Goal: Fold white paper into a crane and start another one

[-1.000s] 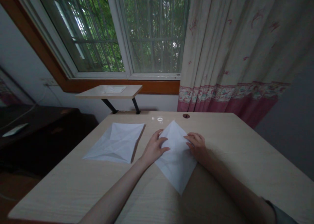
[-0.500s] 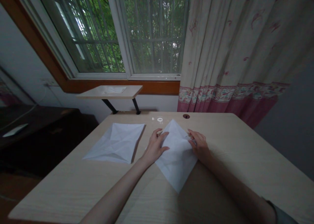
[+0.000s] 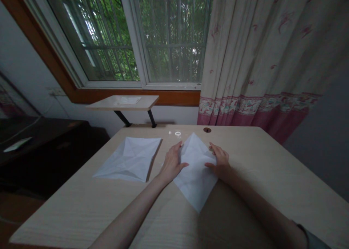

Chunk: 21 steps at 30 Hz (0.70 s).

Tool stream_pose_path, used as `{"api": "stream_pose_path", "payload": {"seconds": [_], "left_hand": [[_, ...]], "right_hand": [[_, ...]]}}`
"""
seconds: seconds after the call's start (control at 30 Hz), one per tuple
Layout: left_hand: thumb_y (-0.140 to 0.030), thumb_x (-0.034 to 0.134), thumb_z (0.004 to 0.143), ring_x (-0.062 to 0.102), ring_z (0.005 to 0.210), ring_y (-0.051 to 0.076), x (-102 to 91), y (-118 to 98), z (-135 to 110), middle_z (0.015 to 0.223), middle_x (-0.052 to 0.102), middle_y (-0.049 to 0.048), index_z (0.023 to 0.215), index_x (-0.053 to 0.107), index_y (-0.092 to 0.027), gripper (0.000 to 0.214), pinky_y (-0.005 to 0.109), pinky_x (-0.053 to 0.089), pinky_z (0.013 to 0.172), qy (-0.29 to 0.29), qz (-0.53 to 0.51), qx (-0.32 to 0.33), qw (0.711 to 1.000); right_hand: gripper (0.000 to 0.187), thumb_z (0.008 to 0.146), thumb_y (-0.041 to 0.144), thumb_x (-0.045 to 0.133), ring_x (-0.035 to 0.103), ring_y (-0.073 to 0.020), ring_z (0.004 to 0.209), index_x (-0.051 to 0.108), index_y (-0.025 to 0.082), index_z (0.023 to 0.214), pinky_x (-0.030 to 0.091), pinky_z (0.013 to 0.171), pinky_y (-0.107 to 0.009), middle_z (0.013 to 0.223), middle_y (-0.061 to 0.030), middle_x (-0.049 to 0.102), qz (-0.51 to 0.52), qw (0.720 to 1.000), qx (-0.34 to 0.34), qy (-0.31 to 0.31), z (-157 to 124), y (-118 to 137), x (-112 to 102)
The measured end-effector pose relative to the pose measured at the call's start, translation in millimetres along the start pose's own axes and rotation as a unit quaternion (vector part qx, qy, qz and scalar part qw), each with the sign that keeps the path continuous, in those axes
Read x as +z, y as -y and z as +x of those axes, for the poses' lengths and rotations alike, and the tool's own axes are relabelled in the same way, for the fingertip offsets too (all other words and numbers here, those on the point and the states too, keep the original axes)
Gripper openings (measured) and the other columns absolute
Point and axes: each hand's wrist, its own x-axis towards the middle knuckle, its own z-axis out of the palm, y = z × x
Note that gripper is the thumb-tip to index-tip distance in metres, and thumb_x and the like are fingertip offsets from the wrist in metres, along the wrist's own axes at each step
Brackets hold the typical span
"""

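A white sheet of paper [image 3: 196,180] with crease lines lies turned cornerwise on the desk, one point toward me and one away. My left hand [image 3: 172,163] grips its left edge, thumb on top and fingers along the side. At the opposite edge my right hand [image 3: 220,162] holds the sheet the same way, its thumb pressed on the surface. Parts of the paper's side corners are hidden by the hands. To the left, apart from both hands, rests a second creased white sheet [image 3: 131,159].
The pale wooden desk [image 3: 261,190] carries a small white ring [image 3: 177,133] and a round cable hole [image 3: 207,130] near its back edge. A raised shelf [image 3: 103,104] on black legs stands back left, holding white paper [image 3: 129,100]. Behind hang a curtain [image 3: 231,59] and a window.
My right thumb has slid inward onto the paper, and my left fingers have straightened along its edge. The gripped sheet has shifted very slightly; the other sheet stays put.
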Motion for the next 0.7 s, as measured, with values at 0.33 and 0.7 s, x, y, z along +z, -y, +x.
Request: {"api": "stream_pose_path", "payload": {"seconds": [0.33,0.7], "left_hand": [[-0.021,0.072,0.081,0.055,0.112,0.030,-8.2,-12,-1,0.122,0.057,0.0113,0.147,0.024,-0.024,0.082,0.048,0.040,0.097,0.001,0.016,-0.003,1.000],[-0.016,0.050,0.090,0.060,0.095,0.023,-19.1,-19,1,0.099,0.066,0.0051,0.140,0.043,-0.021,0.051,0.041,0.037,0.095,-0.046,0.019,0.008,0.999]], "right_hand": [[0.070,0.097,0.059,0.032,0.058,-0.0293,0.097,0.023,0.020,0.153,0.037,0.094,-0.046,0.114,-0.0137,0.061,-0.015,1.000,0.004,-0.003,-4,2,8],[0.029,0.097,0.026,0.044,0.059,-0.0243,0.104,0.071,0.024,0.109,0.035,0.097,-0.043,0.110,-0.0090,0.065,-0.054,0.997,-0.032,-0.038,4,8,-12]]}}
